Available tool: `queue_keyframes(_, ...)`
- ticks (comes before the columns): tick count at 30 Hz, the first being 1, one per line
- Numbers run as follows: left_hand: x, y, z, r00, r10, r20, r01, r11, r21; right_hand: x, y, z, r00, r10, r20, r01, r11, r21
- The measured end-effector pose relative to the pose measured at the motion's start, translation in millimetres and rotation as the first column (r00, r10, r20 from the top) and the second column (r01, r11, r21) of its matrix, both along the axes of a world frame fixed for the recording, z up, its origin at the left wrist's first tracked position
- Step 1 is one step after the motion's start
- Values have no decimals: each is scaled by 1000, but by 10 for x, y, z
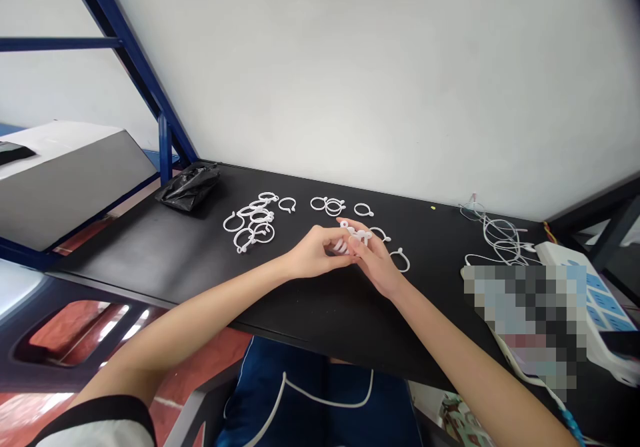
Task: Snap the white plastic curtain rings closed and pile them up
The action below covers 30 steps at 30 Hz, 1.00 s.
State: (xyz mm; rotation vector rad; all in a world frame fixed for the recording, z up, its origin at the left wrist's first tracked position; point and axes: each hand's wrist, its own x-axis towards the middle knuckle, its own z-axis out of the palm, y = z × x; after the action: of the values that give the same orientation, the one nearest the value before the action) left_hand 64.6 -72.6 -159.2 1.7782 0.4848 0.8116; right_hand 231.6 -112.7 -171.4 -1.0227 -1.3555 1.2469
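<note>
My left hand (323,250) and my right hand (371,252) meet above the black table, fingers closed around several white plastic rings (342,246) with small eyelets. How many rings are in the grip is hidden by the fingers. To the left lies a loose pile of similar white rings (255,220). Beyond my hands are a small group of rings (332,207) and a single ring (363,209). Close to my right hand, one ring (401,260) rests on the table and another (380,234) is partly covered by the hand.
A crumpled black plastic bag (190,187) sits at the table's far left corner. On the right are tangled white cables (500,237), a white power strip (595,300) and a blurred-out flat object (525,320). A pale wall (350,87) rises behind the black table (310,313).
</note>
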Motion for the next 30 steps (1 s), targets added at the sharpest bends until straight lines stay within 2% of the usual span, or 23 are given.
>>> queue_keyframes(3, 3, -16, 15, 999, -35, -14, 35, 999, -12, 5, -4, 18, 1000, 13, -18, -13, 1000, -14)
queue_keyframes(7, -6, 1, 40, 992, -129, 5, 129, 986, -109, 16, 7, 9, 1000, -6, -23, 6, 1000, -4)
queue_keyframes(11, -9, 10, 32, 977, -209, 39, 212, 955, -209, 27, 15, -12, 1000, -20, -6, 20, 1000, -7)
queue_keyframes(16, -27, 17, 60, 959, -278, 60, 284, 925, -251, 3, 6, -10, 999, -43, 8, 43, 999, -16)
queue_keyframes(19, -53, 31, 108, 924, -381, 29, 373, 885, -279, -30, -10, -1, 999, -30, 19, 30, 999, -28)
queue_keyframes(23, -80, 72, 125, 882, -471, -5, 437, 821, -366, -25, -6, 35, 998, 56, 11, -55, 996, -66)
queue_keyframes(27, -99, 128, 103, 913, -399, 87, 393, 803, -449, 78, 33, 113, 973, 222, -53, -227, 968, -107)
queue_keyframes(30, -114, 136, 116, 907, -393, 151, 412, 757, -506, 137, 34, 164, 946, 313, -82, -321, 938, -128)
